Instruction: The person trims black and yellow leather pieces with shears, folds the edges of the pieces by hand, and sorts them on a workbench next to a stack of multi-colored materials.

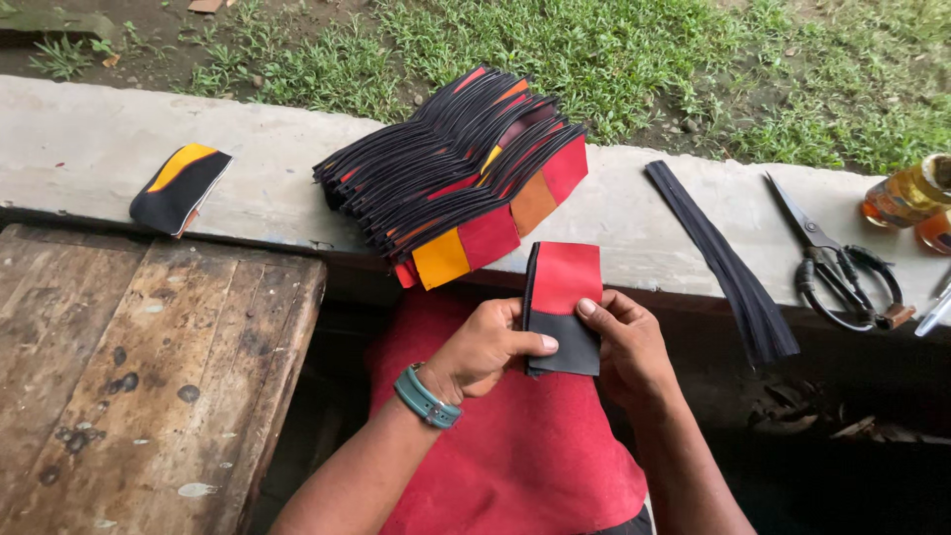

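While I look down from the head camera, I see my left hand [482, 349] and right hand [626, 342] both closed on one pouch [563, 307], red on its upper part and black below. It stands upright between the hands, just under the edge of the concrete worktop [89, 149] and above the red cloth [515, 446] spread over my lap. My left thumb lies across the black lower part; my right thumb presses the red part from the other side, with the fingers of both hands behind it. A teal band [426, 398] sits on my left wrist.

Just above the pouch, a fanned stack [456, 173] of similar pieces rests on the worktop, black edges packed close, with red, orange and yellow panels showing at its near end; that end overhangs the edge and sits just beside the pouch's top. Well to the left lies a single black and yellow piece [180, 188]. To the right, a bundle of black strips [723, 258] runs slantwise over the edge, and beyond it are scissors [832, 263] with black handles. At the far right edge stands a small jar [906, 193] of amber liquid. A worn wooden table [129, 376] fills the lower left, and grass [614, 50] grows past the worktop.
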